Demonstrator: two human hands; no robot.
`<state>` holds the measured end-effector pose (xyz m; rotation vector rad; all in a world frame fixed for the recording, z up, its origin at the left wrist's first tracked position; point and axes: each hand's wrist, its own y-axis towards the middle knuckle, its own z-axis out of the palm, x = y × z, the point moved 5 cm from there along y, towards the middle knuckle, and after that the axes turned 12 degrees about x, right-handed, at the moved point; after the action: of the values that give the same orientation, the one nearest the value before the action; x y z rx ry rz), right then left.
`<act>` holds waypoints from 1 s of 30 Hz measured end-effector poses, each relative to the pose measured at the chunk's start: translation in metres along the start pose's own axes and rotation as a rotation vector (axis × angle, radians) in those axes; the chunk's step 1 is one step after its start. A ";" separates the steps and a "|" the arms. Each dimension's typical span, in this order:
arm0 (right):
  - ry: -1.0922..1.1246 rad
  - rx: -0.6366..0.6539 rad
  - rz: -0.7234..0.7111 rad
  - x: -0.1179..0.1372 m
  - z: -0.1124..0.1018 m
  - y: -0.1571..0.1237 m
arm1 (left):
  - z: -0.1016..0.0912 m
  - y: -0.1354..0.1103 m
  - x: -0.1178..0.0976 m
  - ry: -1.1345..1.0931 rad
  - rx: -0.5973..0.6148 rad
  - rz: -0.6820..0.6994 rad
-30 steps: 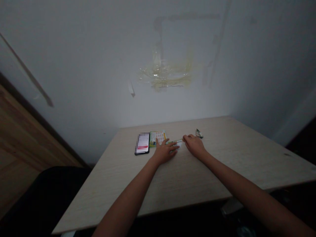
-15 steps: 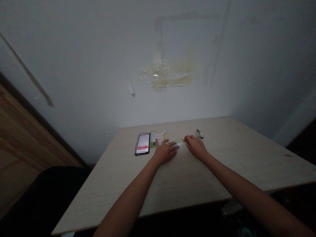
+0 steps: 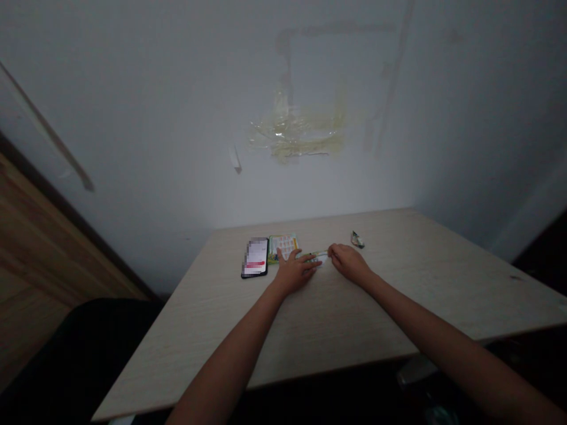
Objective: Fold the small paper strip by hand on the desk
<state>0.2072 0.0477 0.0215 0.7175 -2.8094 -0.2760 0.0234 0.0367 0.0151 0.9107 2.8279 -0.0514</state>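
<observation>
My left hand [image 3: 296, 273] lies on the table with its fingers spread. Under its fingers is a thin strip of printed paper or packaging [image 3: 322, 258], mostly covered by the hand. The closed fingers of my right hand [image 3: 348, 258] pinch the far right end of this strip. Beyond my left thumb lies a flat printed card or leaflet [image 3: 284, 243], white with green edges and rows of small coloured print. A smartphone [image 3: 256, 258] with a lit screen rests at the card's left side.
A small crumpled wrapper [image 3: 357, 239] lies behind my right hand. The pale wooden table [image 3: 336, 330] meets a wall [image 3: 186, 141] bearing old clear tape [image 3: 305, 139]. A dark chair-like shape [image 3: 88, 354] stands at the left.
My right hand has shifted very slightly left along the strip. My left hand stays nearly still, its fingers spread as before.
</observation>
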 end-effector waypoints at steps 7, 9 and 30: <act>0.053 -0.007 -0.101 0.006 -0.002 -0.002 | 0.000 0.000 0.000 0.030 0.008 -0.007; 0.065 -0.003 -0.132 0.007 -0.001 -0.002 | 0.000 0.000 0.000 0.023 0.007 -0.002; 0.230 0.032 -0.322 0.018 -0.003 -0.011 | 0.003 0.002 0.002 0.053 -0.012 -0.012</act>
<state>0.1972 0.0290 0.0250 1.1325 -2.4812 -0.1882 0.0234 0.0386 0.0119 0.9053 2.8797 -0.0121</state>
